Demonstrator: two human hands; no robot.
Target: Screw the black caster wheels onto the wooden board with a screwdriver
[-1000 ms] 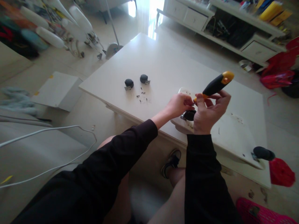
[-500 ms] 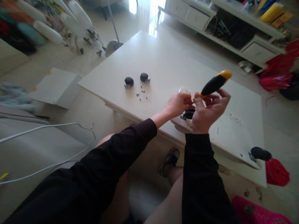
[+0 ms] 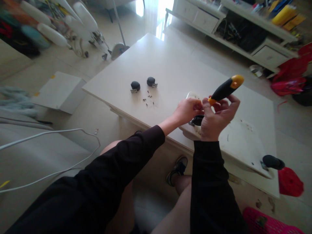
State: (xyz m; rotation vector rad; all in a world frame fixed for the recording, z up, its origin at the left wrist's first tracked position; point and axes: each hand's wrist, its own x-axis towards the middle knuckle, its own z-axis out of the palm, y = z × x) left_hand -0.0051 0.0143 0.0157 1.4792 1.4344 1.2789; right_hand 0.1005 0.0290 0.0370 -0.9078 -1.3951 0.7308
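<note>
Right fingers [image 3: 207,106] clamp the screwdriver [image 3: 223,91], butt [image 3: 238,80] slanting up rightward; whether left fingers [image 3: 198,105] grip, I can't tell.

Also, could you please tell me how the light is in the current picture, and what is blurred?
In the head view, glare whitens patches of floor beyond the table, whose top carries a softer sheen; in the head view, the grey cloth at the left edge is blurry, the screws are too soft for detail, the screwdriver in the right hand looks clearer.
</note>
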